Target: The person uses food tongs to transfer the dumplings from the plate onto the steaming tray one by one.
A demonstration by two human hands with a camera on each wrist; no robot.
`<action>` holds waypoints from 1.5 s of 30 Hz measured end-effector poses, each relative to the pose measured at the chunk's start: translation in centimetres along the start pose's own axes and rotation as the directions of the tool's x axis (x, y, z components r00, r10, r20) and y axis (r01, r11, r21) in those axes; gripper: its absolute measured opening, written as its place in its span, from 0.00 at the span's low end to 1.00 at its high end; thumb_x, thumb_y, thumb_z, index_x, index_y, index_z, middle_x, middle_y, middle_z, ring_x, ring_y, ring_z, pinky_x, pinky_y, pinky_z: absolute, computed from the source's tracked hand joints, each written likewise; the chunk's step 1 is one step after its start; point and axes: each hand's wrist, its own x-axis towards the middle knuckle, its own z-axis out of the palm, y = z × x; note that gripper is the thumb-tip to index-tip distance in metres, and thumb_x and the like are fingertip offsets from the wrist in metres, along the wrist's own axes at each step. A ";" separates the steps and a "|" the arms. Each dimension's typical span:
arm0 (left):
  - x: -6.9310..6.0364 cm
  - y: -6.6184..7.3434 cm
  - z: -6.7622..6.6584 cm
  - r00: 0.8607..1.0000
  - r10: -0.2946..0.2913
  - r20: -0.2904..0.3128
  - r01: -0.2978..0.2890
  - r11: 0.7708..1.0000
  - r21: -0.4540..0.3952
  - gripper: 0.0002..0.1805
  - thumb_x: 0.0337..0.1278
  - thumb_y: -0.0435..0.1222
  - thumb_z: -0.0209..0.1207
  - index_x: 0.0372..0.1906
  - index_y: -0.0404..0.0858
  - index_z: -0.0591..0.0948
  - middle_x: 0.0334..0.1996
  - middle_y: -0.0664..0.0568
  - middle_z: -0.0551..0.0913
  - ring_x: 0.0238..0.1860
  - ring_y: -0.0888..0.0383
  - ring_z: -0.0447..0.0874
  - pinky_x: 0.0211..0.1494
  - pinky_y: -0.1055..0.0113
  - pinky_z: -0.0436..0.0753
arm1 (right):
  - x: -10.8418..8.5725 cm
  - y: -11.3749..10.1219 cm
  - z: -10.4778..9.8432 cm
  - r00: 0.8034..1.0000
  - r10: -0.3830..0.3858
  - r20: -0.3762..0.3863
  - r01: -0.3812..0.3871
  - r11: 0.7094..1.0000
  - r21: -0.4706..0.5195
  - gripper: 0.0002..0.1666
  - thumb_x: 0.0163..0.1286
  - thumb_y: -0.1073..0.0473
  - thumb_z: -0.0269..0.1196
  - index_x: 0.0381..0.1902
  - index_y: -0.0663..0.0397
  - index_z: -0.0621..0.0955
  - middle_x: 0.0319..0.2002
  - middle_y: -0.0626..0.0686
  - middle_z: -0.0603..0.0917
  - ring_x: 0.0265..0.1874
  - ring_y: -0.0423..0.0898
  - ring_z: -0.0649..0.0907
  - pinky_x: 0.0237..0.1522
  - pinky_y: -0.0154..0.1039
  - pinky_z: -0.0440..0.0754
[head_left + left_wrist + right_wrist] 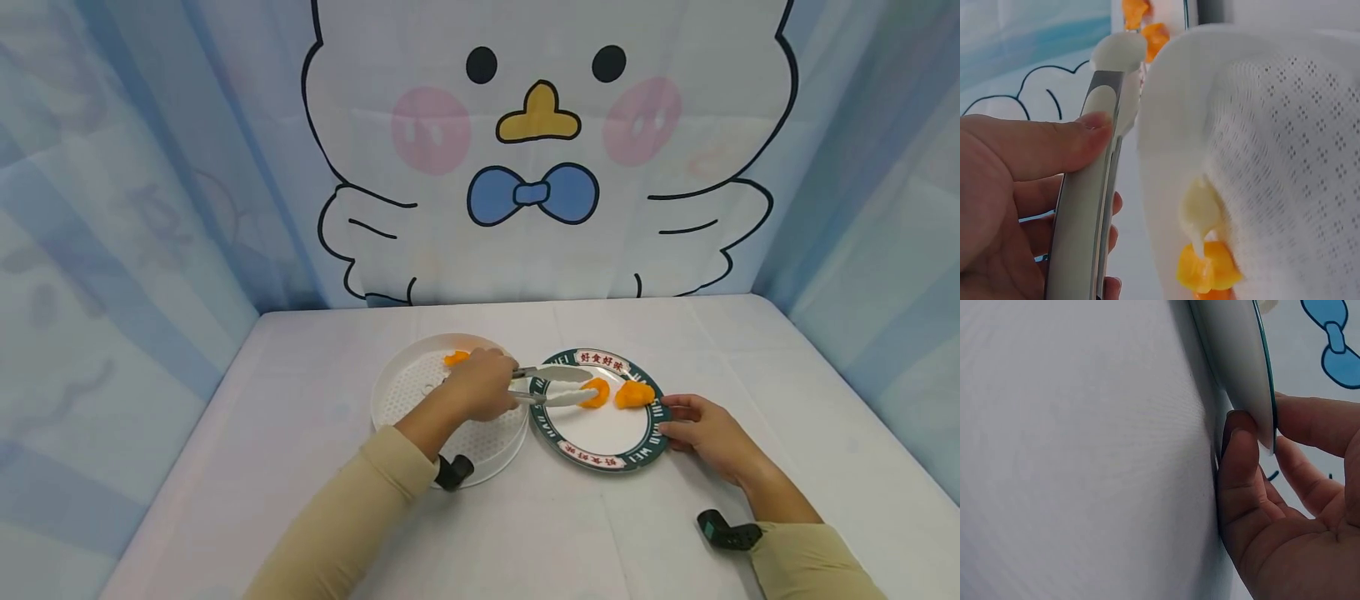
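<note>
My left hand point(483, 385) grips a pair of tongs point(1085, 187), its thumb laid along one arm. The tongs' pale tips reach over the green-rimmed plate point(592, 458), at an orange ring-like piece point(596, 393); whether they squeeze it I cannot tell. Beside it on the plate lies another orange lump point(634, 394). My right hand point(705, 437) pinches the plate's right rim, with fingers above and below the edge in the right wrist view. Under my left forearm is a round white tray point(405, 408), holding an orange piece point(1210, 269) and a cream-coloured piece point(1200, 212).
A perforated white sheet point(1285, 137) lines the round tray. The white-covered table point(525, 533) meets a curtain point(540, 258) printed with a cartoon face at the back. Black devices point(453, 472) sit at both wrists.
</note>
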 end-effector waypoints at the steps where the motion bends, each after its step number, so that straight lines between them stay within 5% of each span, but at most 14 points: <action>1: 0.2 0.2 0.1 1.000 -0.002 0.002 0.002 1.000 0.003 0.27 0.61 0.42 0.68 0.64 0.39 0.79 0.55 0.48 0.80 0.52 0.51 0.73 0.53 0.59 0.80 | 0.0 0.0 0.0 1.000 0.003 0.000 -0.003 1.000 0.001 0.36 0.72 0.61 0.62 0.70 0.73 0.62 0.64 0.75 0.67 0.49 0.53 0.80 0.44 0.37 0.84; 8: 1.3 1.0 1.1 0.998 -0.050 0.028 0.050 0.999 0.007 0.26 0.61 0.44 0.68 0.62 0.39 0.80 0.45 0.49 0.79 0.45 0.52 0.71 0.42 0.63 0.79 | 0.0 0.3 0.1 1.000 0.009 -0.004 -0.009 1.000 0.000 0.35 0.73 0.61 0.62 0.70 0.72 0.62 0.64 0.75 0.67 0.50 0.54 0.79 0.44 0.37 0.83; 14: 1.7 1.2 1.4 0.998 -0.054 0.031 0.054 0.999 0.007 0.24 0.62 0.45 0.67 0.60 0.38 0.81 0.42 0.50 0.78 0.43 0.52 0.71 0.43 0.63 0.79 | 0.0 0.1 0.1 1.000 0.011 -0.014 -0.011 1.000 -0.007 0.35 0.73 0.61 0.62 0.70 0.72 0.62 0.64 0.75 0.67 0.50 0.55 0.79 0.44 0.37 0.83; 25: 0.6 0.0 0.8 0.999 -0.033 0.018 0.034 0.998 -0.054 0.26 0.64 0.43 0.66 0.64 0.40 0.79 0.49 0.49 0.80 0.46 0.52 0.73 0.46 0.61 0.81 | -0.1 -0.2 0.0 1.000 0.007 -0.007 -0.007 1.000 -0.020 0.36 0.72 0.60 0.62 0.70 0.72 0.62 0.64 0.75 0.67 0.51 0.56 0.79 0.46 0.38 0.83; 35: -0.7 -0.6 -0.3 1.000 -0.007 -0.009 0.006 0.997 -0.078 0.24 0.63 0.41 0.67 0.63 0.40 0.80 0.46 0.49 0.80 0.45 0.52 0.73 0.46 0.62 0.79 | -0.1 0.0 0.0 1.000 0.002 -0.005 -0.002 1.000 -0.019 0.36 0.72 0.60 0.62 0.70 0.72 0.63 0.65 0.75 0.66 0.52 0.57 0.78 0.46 0.37 0.83; 45: 0.0 0.3 1.1 0.999 -0.035 0.018 0.036 0.999 -0.029 0.27 0.62 0.44 0.67 0.62 0.37 0.79 0.46 0.48 0.78 0.43 0.52 0.73 0.44 0.60 0.81 | 0.0 0.0 0.0 1.000 0.006 -0.002 -0.006 1.000 -0.012 0.36 0.73 0.60 0.62 0.70 0.72 0.62 0.64 0.75 0.67 0.51 0.56 0.78 0.45 0.37 0.83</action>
